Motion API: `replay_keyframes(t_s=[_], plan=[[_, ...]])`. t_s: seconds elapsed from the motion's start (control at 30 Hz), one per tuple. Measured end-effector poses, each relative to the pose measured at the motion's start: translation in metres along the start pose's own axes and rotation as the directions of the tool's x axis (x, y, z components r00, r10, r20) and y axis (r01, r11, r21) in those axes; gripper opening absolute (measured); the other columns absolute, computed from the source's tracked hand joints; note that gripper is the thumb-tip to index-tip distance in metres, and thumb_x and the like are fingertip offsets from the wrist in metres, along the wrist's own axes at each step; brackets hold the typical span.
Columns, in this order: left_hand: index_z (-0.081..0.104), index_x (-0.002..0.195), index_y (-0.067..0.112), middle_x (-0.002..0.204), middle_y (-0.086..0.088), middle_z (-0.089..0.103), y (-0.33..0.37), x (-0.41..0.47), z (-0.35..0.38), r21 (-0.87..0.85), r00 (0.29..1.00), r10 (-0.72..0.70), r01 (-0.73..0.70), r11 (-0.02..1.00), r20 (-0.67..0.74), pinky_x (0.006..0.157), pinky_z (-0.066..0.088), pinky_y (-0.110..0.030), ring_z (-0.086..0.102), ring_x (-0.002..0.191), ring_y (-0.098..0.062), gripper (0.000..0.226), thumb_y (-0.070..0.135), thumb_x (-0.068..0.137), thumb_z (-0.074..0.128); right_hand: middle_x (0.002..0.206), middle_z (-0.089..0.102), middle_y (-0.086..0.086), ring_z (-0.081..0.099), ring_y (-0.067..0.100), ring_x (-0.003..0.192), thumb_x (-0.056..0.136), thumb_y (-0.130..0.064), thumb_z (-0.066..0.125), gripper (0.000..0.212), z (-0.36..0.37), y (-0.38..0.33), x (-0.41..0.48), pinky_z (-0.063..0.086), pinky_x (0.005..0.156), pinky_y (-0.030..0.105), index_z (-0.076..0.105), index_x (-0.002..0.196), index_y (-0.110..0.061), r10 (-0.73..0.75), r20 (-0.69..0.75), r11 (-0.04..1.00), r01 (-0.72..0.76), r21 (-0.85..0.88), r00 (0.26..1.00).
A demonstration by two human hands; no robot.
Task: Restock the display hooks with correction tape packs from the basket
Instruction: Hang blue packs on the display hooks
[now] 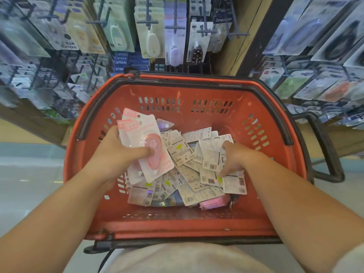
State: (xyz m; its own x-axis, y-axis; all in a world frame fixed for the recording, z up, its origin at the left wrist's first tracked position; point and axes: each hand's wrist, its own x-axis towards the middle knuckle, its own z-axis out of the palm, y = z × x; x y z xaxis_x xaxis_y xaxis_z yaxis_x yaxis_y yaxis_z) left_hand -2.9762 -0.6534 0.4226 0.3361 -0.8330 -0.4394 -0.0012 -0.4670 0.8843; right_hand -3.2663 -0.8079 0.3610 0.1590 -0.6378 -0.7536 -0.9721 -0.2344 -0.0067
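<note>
Few pink packs (146,148): a small fan of correction tape cards, face up, held over the left side of the basket. The hang-hole ends point to its far left corner, and the long axis slants down toward the middle.
Left hand (118,152): grips that fan, with the thumb clamped across the pink dispenser bubble and the fingers hidden beneath.
Loose packs (189,174): a heap on the basket floor, from the middle to the right wall, mostly face down.
Right hand (236,160): the nearer hand to the heap. Thumb and fingers are spread wide, tips touching face-down cards by the right wall, and nothing is visibly pinched.
Basket (177,229): red with black handles, its near edge close to the person.
Display hooks (147,22): up beyond the far edge, rods pointing back at the viewer. The fan's holes already lead that way, so the loaded left hand looks best placed to hang them.
Writing: "Campus" reads on a grey hanging card (70,47) and on blue packs (120,62) just past the far edge. The pink cards' red label and the barcodes are too blurred to read.
</note>
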Motion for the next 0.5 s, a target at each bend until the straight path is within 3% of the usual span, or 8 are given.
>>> replay_keyframes(t_s=[0.1, 0.2, 0.33, 0.43, 0.5], plan=[[0.059, 0.131, 0.021, 0.114, 0.001, 0.079, 0.000, -0.001, 0.003, 0.096, 1.000, 0.018, -0.017, 0.995, -0.004, 0.081, 0.064, -0.049, 0.078, 0.102, -0.021, 0.094, 0.033, 0.046, 0.095, 0.130, 0.058, 0.005, 0.058, 0.025, 0.107, 0.061, -0.044, 0.097, 0.099, 0.003, 0.003, 0.001, 0.055, 0.084, 0.037, 0.042, 0.138, -0.016, -0.023, 0.009, 0.997, 0.024, -0.070, 1.000], [0.058, 0.130, 0.024, 0.112, 0.001, 0.079, -0.003, -0.001, 0.003, 0.149, 1.000, 0.020, -0.021, 0.989, 0.007, 0.073, 0.064, -0.061, 0.079, 0.097, -0.027, 0.091, 0.034, 0.048, 0.096, 0.115, 0.066, 0.003, 0.059, 0.021, 0.092, 0.065, -0.047, 0.094, 0.075, -0.001, 0.003, 0.000, 0.052, 0.074, 0.032, 0.059, 0.122, -0.012, -0.064, -0.034, 0.996, 0.061, -0.069, 0.997], [0.058, 0.131, 0.024, 0.113, -0.001, 0.079, -0.006, 0.001, -0.001, 0.144, 0.999, 0.034, -0.035, 0.989, 0.013, 0.071, 0.064, -0.063, 0.079, 0.097, -0.029, 0.091, 0.033, 0.050, 0.097, 0.109, 0.069, -0.001, 0.064, 0.020, 0.095, 0.070, -0.037, 0.094, 0.052, -0.011, 0.001, -0.001, 0.050, 0.072, 0.028, 0.071, 0.110, -0.015, -0.114, -0.180, 0.989, 0.129, 0.071, 0.977], [0.057, 0.130, 0.024, 0.115, 0.002, 0.078, -0.006, 0.001, 0.000, 0.132, 0.999, 0.043, -0.045, 0.990, 0.021, 0.081, 0.064, -0.060, 0.078, 0.101, -0.024, 0.092, 0.033, 0.048, 0.097, 0.089, 0.066, -0.009, 0.068, 0.018, 0.087, 0.076, -0.027, 0.091, 0.021, -0.016, -0.002, -0.003, 0.045, 0.058, 0.022, 0.073, 0.084, -0.020, -0.172, -0.318, 0.939, 0.252, 0.232, 0.932], [0.055, 0.127, 0.026, 0.114, 0.005, 0.078, -0.007, 0.000, 0.002, 0.131, 0.999, 0.046, -0.048, 0.990, 0.018, 0.087, 0.063, -0.057, 0.077, 0.103, -0.019, 0.091, 0.035, 0.046, 0.096, 0.083, 0.066, -0.010, 0.065, 0.013, 0.080, 0.081, -0.025, 0.087, 0.019, -0.018, -0.008, -0.005, 0.041, 0.057, 0.022, 0.070, 0.073, -0.021, -0.171, -0.417, 0.882, 0.327, 0.338, 0.893]])
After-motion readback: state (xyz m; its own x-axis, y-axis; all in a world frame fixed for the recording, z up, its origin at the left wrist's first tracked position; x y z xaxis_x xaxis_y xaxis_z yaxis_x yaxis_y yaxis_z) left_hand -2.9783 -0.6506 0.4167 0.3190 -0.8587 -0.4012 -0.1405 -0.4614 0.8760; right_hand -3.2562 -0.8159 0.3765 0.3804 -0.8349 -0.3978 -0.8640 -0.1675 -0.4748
